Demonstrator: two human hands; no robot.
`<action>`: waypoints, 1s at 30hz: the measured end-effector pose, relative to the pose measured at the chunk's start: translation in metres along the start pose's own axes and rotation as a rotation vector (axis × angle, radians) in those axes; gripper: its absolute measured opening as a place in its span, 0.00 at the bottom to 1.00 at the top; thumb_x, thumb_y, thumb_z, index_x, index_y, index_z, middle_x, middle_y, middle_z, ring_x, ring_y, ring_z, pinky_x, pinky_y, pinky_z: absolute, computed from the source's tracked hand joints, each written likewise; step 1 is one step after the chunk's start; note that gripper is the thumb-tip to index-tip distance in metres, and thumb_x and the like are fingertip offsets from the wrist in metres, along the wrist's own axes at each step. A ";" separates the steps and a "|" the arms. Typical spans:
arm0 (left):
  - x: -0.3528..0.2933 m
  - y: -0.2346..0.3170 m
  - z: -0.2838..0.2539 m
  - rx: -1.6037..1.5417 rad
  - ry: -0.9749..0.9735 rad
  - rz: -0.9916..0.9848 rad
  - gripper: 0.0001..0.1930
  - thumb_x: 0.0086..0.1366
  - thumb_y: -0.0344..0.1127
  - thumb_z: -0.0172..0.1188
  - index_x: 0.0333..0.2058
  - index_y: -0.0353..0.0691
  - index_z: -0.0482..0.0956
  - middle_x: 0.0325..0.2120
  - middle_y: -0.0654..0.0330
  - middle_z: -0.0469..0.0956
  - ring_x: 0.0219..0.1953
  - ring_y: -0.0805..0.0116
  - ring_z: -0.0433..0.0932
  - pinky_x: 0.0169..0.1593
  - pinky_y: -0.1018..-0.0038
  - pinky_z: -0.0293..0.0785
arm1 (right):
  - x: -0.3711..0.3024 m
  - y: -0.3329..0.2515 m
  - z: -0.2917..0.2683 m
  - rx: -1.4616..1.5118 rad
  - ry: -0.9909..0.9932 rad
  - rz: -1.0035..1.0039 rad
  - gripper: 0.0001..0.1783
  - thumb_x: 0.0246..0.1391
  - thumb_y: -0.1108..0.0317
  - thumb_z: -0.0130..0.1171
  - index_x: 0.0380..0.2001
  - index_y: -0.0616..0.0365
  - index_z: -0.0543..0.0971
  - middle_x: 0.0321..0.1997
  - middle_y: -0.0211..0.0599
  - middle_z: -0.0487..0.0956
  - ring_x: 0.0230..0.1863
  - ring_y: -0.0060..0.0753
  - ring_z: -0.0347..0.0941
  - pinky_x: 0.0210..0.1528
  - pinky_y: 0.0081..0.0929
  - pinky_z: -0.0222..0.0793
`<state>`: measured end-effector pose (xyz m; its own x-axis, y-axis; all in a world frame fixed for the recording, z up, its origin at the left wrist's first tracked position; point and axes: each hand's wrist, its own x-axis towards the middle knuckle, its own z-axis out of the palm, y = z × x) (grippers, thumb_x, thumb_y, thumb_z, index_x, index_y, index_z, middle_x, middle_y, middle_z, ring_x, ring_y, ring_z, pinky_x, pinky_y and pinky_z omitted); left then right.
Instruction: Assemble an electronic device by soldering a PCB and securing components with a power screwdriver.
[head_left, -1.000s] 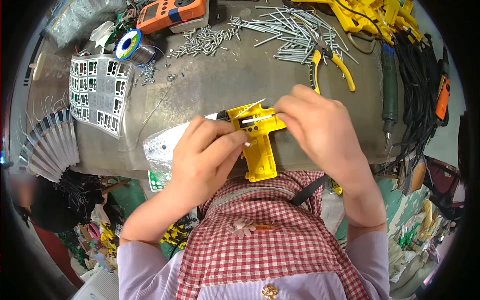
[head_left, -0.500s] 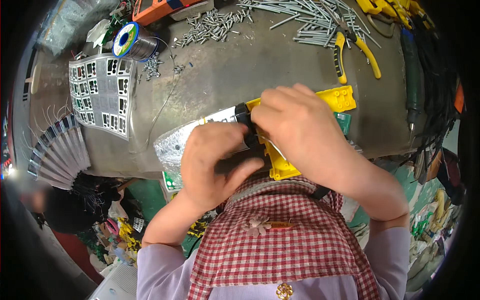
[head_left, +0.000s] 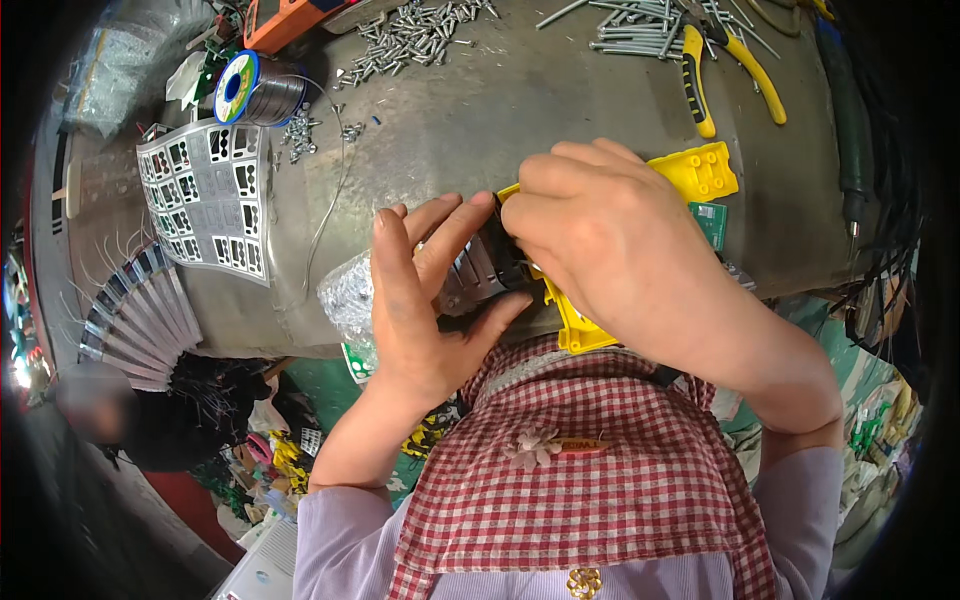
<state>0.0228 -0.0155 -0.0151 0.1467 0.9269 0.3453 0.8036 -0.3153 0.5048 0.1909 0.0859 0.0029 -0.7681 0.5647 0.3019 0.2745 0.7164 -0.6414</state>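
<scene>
The right hand [head_left: 600, 215] has its fingers bent and bunched over an open, yellow plastic gun-shaped housing [head_left: 705, 172]; its fingertips are hidden, so whether they grip cannot be told. The left hand [head_left: 412, 315] is open, fingers extended and thumb spread apart, around a dark, slotted, metallic-looking part [head_left: 468, 275] at the housing's left end; this spread appears intended to steady the part, while the right hand's arch appears to bring its fingertips to the junction. The housing lies at the near side of the grey worktable [head_left: 440, 135], in front of the apron, presumably for close reach. Clear, crinkled plastic wrapping [head_left: 345, 300] lies left of the left hand, probably as protection; its contents cannot be identified. The housing's exposed end shows moulded round posts; the rest of its cavity is covered by the right hand. Just beyond it lies a green rectangular circuit board [head_left: 709, 225]. Farther out, a blue-rimmed spool [head_left: 236, 85] carries grey wire, one strand trailing onto the table. Short silver screws [head_left: 420, 40] lie loose, without a tray, and yellow-and-black-handled pliers [head_left: 697, 90] rest near long silver bolts [head_left: 640, 40].
</scene>
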 end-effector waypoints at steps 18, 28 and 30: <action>-0.005 0.003 -0.001 -0.106 -0.049 -0.096 0.63 0.50 0.31 0.70 0.63 0.34 0.20 0.53 0.47 0.72 0.58 0.49 0.69 0.62 0.50 0.57 | 0.000 -0.009 -0.004 0.040 -0.145 0.070 0.10 0.44 0.74 0.54 0.32 0.59 0.67 0.25 0.40 0.73 0.31 0.46 0.70 0.41 0.35 0.63; 0.004 0.008 -0.003 -0.196 -0.035 -0.134 0.53 0.42 0.35 0.74 0.64 0.32 0.48 0.52 0.46 0.69 0.53 0.43 0.69 0.57 0.53 0.63 | 0.007 -0.010 -0.019 0.030 -0.186 0.106 0.26 0.47 0.76 0.57 0.52 0.58 0.68 0.33 0.44 0.78 0.37 0.43 0.74 0.46 0.34 0.66; 0.018 0.010 -0.005 -0.101 0.037 -0.089 0.43 0.46 0.47 0.72 0.58 0.36 0.63 0.52 0.47 0.70 0.51 0.49 0.71 0.53 0.60 0.67 | 0.002 -0.003 -0.032 0.132 -0.154 0.115 0.30 0.47 0.76 0.57 0.56 0.58 0.66 0.37 0.45 0.78 0.41 0.42 0.75 0.50 0.33 0.66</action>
<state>0.0308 -0.0034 0.0001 0.0542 0.9446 0.3237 0.7503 -0.2524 0.6110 0.2069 0.0977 0.0278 -0.8178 0.5636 0.1168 0.2952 0.5849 -0.7555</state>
